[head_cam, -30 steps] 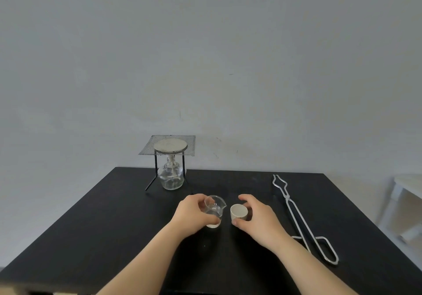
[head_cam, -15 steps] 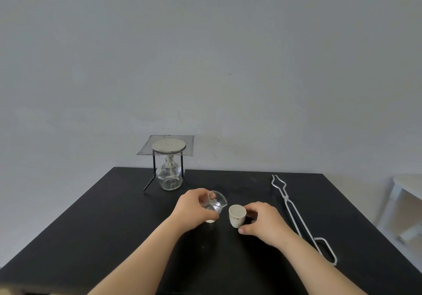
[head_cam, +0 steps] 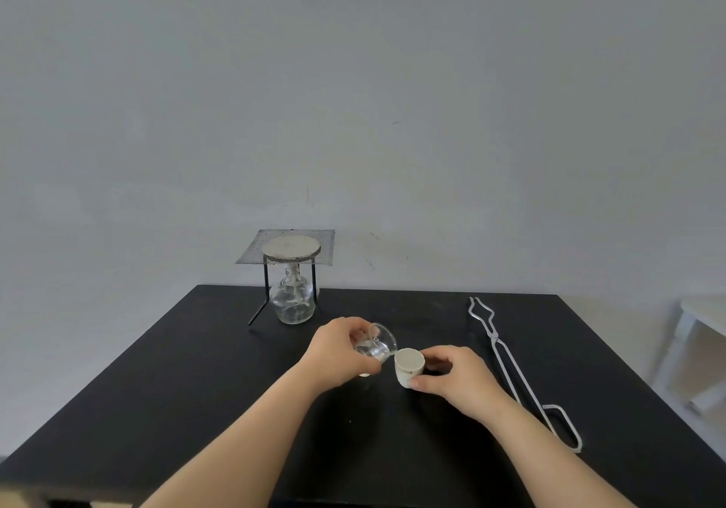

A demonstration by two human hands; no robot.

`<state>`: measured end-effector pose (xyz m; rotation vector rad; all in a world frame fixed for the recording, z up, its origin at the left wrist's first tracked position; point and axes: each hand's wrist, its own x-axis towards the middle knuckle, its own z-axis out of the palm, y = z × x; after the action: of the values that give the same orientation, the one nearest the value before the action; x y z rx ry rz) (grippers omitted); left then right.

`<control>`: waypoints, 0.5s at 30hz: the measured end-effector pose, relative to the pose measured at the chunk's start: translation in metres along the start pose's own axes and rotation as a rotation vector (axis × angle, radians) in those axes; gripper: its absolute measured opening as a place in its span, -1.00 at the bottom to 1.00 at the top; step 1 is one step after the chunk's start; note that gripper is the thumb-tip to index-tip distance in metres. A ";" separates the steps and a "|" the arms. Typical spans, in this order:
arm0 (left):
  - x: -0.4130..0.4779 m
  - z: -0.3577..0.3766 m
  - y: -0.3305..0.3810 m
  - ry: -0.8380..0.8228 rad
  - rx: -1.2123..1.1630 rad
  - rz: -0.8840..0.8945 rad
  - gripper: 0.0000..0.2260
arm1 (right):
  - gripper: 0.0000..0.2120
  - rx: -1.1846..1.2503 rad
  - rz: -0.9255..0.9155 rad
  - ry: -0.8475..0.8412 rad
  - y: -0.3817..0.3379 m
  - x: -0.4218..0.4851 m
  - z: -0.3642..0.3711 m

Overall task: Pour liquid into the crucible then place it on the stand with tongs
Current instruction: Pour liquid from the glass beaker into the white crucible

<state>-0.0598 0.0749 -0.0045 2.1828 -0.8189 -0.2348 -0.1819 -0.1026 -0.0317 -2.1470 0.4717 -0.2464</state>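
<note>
The left hand [head_cam: 338,352] has its grip closed round a small glass beaker [head_cam: 375,346], tipped so its lip meets the crucible [head_cam: 408,366] just at its 3 o'clock. The right hand [head_cam: 455,378] pinches the white crucible upright on the black worktop [head_cam: 196,370]; its dark marking is too small to read. Tongs [head_cam: 510,366] lie further toward 3 o'clock, and the stand [head_cam: 288,256] sits over a glass burner [head_cam: 292,305] at 11 o'clock.

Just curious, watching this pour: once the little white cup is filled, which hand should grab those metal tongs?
Probably the right hand: it only steadies the crucible, and the tongs lie just beyond it. The left hand holds the tilted beaker.
</note>
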 end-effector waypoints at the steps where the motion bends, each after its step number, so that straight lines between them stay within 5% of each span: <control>1: 0.000 0.000 0.001 0.000 0.006 0.005 -0.55 | -0.59 0.006 -0.005 0.001 0.000 0.000 0.000; 15: 0.003 -0.001 0.012 -0.020 0.113 0.081 -0.52 | -0.56 0.012 -0.022 -0.039 0.002 0.002 0.001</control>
<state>-0.0625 0.0680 0.0053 2.2496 -0.9501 -0.1732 -0.1803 -0.1034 -0.0336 -2.1419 0.4231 -0.2184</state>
